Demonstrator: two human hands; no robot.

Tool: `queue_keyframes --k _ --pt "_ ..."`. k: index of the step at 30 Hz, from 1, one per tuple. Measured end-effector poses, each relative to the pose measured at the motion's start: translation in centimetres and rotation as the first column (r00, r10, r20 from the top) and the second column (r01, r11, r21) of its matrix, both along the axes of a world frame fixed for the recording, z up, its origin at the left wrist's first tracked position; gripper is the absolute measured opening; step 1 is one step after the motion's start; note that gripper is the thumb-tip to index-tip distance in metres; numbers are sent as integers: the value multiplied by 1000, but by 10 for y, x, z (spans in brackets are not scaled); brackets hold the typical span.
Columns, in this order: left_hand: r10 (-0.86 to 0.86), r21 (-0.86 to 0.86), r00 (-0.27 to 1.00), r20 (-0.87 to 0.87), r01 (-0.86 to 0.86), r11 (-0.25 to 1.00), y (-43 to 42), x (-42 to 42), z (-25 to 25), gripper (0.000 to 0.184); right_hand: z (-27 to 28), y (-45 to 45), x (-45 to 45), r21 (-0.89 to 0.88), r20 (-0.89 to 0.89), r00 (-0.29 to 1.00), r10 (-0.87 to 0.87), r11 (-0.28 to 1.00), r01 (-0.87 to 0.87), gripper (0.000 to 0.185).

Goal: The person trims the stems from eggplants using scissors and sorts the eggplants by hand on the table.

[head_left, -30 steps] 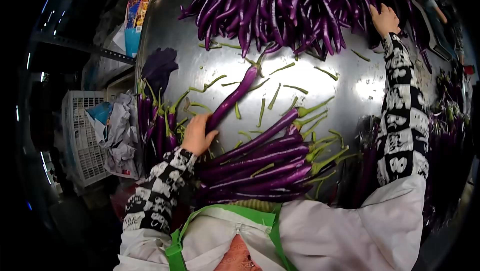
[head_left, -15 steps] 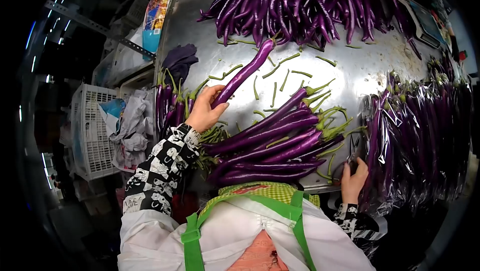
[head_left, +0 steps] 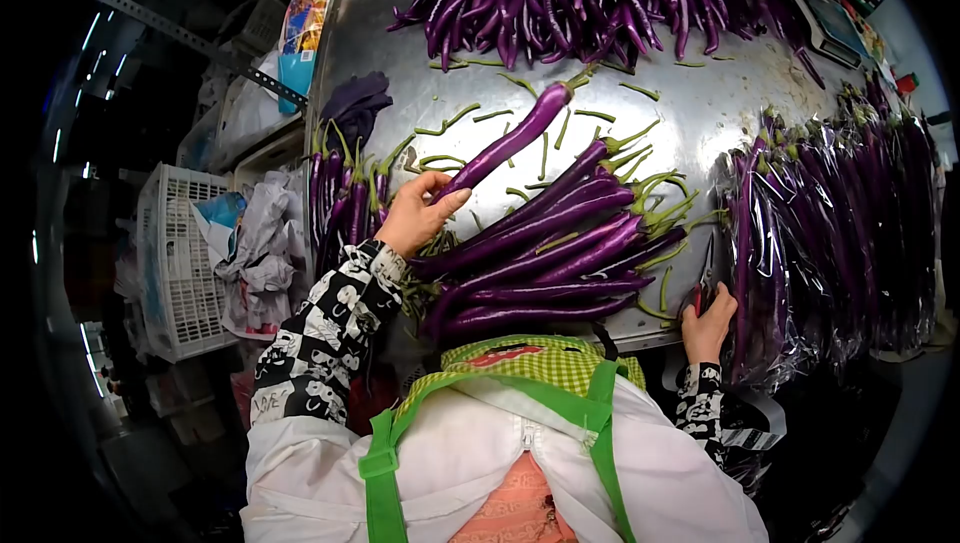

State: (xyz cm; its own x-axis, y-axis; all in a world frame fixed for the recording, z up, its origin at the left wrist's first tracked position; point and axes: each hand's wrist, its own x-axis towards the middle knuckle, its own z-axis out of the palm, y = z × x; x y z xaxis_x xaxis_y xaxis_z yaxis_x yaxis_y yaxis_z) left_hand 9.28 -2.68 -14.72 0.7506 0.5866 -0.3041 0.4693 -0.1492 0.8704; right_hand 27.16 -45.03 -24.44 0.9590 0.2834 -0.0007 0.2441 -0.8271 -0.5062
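Note:
One long purple eggplant (head_left: 512, 146) is gripped near its lower end by my left hand (head_left: 415, 213), its stem end pointing up and to the right. My right hand (head_left: 709, 325), at the table's near right edge, is closed around the handles of scissors (head_left: 707, 268), whose blades point away from me. Between my hands lies a pile of eggplants (head_left: 560, 253) with green stems toward the right. Cut stem pieces (head_left: 545, 155) are scattered on the metal table (head_left: 380, 33).
A large heap of eggplants (head_left: 560, 3) covers the far side. Plastic-wrapped eggplants (head_left: 810, 243) lie at the right. More eggplants (head_left: 340, 198) and a dark cloth (head_left: 355, 108) are at the left, beside a white basket (head_left: 185, 263) and crumpled paper (head_left: 262, 253).
My right hand has come back from the far heap to the near right edge and taken hold of the scissors. My left hand has lifted the eggplant and moved slightly right.

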Motion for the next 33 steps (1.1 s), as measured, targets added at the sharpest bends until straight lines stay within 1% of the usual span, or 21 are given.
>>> queue_keyframes --k 1,2,3,4,5,6,8,9,11,12,13,15,16,19,20,21,23,24,26,31,33 --pt "1 1 1000 3 -1 1000 0 -1 0 27 -1 -1 1 -34 -13 999 -40 999 40 53" --pt "42 -320 999 -22 -47 946 0 -2 -1 29 -1 -1 3 -68 -23 997 -80 995 78 51" --pt "72 -604 996 -57 -92 792 1 -3 -1 31 2 0 5 -65 -21 997 -78 995 76 51" --pt "-3 -670 1000 4 5 742 3 -3 0 32 7 1 6 -98 -83 992 -95 991 86 49" --pt "-1 -669 1000 1 2 743 4 -2 0 32 9 1 7 -133 -147 983 -113 987 94 47" --pt "31 -727 998 52 16 686 3 1 1 32 6 -3 7 -116 -55 998 -22 993 16 38" --pt "49 -836 988 146 96 540 11 5 -2 32 1 -9 12 -138 -95 995 3 990 -17 35" --pt "46 -850 984 174 127 511 16 7 -2 35 0 -11 13 -158 -134 991 24 986 -45 32" --pt "79 -910 981 177 133 392 23 10 4 32 -1 -11 13 -168 -141 990 25 985 -48 31" --pt "21 -886 995 102 82 457 25 12 -2 38 0 -11 14 -177 -149 988 27 983 -53 31" --pt "-96 -782 995 17 73 619 25 10 -6 38 1 -10 13 -182 -152 988 22 982 -50 31" --pt "-262 -598 954 -144 127 791 22 14 -20 36 4 -8 8 -202 -42 997 60 977 -67 33" --pt "-268 -644 949 -169 100 759 23 16 -23 30 7 -5 6 -215 -11 997 71 974 -72 34" --pt "-241 -723 964 -113 87 685 11 25 -32 32 4 -1 2 -254 43 996 73 965 -59 35" --pt "-260 -725 962 -83 121 678 9 26 -31 31 2 -1 3 -253 51 996 80 965 -64 35" --pt "-225 -727 969 -101 82 682 9 28 -38 31 3 0 3 -253 50 996 79 965 -63 35" --pt "-216 -797 973 -74 73 599 15 31 -49 38 5 0 4 -214 58 994 89 974 -75 34" --pt "-218 -796 973 -74 74 600 15 33 -45 38 4 0 4 -213 59 994 88 974 -73 34" --pt "-151 -855 986 69 137 501 16 34 -34 43 2 0 5 -158 60 995 78 985 -68 34" --pt "-146 -866 986 82 143 480 19 33 -31 34 1 5 9 -107 64 996 59 993 -52 34" --pt "-82 -813 992 94 124 569 16 32 -26 27 0 6 12 -73 66 996 53 996 -48 34"
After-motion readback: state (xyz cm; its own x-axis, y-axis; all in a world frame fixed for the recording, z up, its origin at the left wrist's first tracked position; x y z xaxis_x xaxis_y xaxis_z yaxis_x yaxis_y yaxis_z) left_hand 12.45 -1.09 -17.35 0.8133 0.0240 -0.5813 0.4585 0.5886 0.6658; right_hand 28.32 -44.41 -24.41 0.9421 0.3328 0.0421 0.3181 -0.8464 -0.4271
